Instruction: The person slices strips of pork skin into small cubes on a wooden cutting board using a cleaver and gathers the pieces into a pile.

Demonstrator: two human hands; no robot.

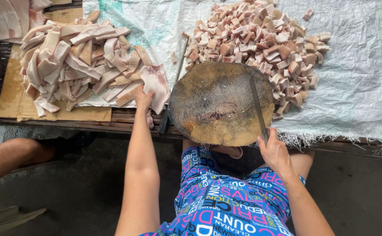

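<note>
My left hand [143, 99] reaches to the near edge of a heap of long pale pork strips [75, 59] and grips one wide strip [155, 85] that hangs over the bench edge. My right hand [275, 150] is closed around the handle of a knife, whose thin blade [256, 105] rests edge-down across the right side of a round wooden chopping block [217, 102]. The block's top is bare and stained. Behind the block lies a big pile of small diced pork pieces [256, 37].
A white woven sheet [357, 78] covers the bench under the diced pile, and brown cardboard [11, 87] lies under the strips. A second knife [173, 83] lies beside the block's left edge. Another person's leg [11, 157] shows at the left, above a dark floor.
</note>
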